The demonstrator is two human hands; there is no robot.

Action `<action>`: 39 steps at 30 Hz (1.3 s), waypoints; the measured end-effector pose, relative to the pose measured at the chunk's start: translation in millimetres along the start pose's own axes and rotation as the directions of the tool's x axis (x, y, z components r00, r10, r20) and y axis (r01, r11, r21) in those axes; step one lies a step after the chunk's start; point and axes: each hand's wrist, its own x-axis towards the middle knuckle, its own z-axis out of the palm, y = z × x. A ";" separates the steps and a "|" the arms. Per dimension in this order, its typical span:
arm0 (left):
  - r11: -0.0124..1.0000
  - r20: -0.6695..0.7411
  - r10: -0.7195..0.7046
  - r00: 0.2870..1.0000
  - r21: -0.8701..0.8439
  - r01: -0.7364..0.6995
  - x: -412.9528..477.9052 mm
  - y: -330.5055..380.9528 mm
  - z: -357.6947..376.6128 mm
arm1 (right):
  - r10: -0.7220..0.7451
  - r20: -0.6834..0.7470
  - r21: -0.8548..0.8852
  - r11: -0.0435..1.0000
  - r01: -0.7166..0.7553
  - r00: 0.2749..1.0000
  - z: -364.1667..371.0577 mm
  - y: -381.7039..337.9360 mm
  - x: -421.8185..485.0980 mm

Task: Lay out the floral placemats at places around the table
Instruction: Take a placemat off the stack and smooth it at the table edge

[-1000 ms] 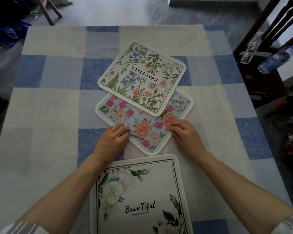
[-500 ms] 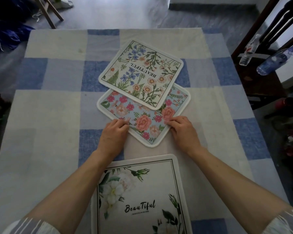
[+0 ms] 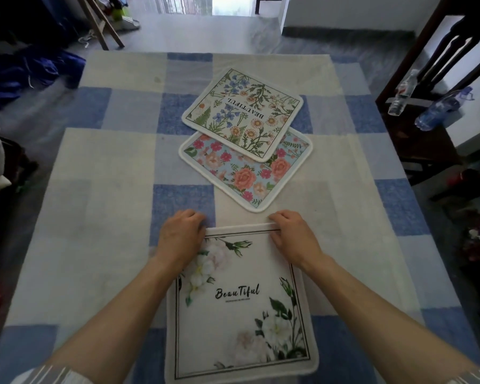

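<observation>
The white placemat [image 3: 241, 303] with pale blossoms lies at the table's near edge. The left hand [image 3: 182, 235] and right hand [image 3: 294, 235] rest on its far corners, fingers curled over the rim, gripping it. Beyond them, the blue rose placemat [image 3: 250, 176] lies mid-table, partly under the cream wildflower placemat [image 3: 243, 113]. A checked tablecloth [image 3: 94, 189] covers the table.

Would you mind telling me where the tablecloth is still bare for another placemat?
Bare: the left side beside the left hand, and the right side beside the right hand. Crowded: the middle, where the wildflower mat overlaps the rose mat, and the white mat.
</observation>
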 end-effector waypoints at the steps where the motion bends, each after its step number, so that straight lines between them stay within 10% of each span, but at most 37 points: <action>1: 0.999 0.006 -0.036 0.999 0.024 0.036 -7.9 -1.2 0.1 | 0.003 0.027 -0.023 1.000 -0.003 1.000 2.0 -0.1 -4.5; 14: 0.989 0.042 -0.019 0.999 0.146 0.013 -19.2 2.7 7.5 | -0.077 -0.049 -0.230 0.971 0.063 0.996 7.2 5.6 2.0; 39: 0.991 -0.037 -0.021 0.999 0.132 0.025 14.3 19.1 19.2 | 0.117 -0.103 -0.056 0.991 -0.123 0.988 -9.0 21.7 23.7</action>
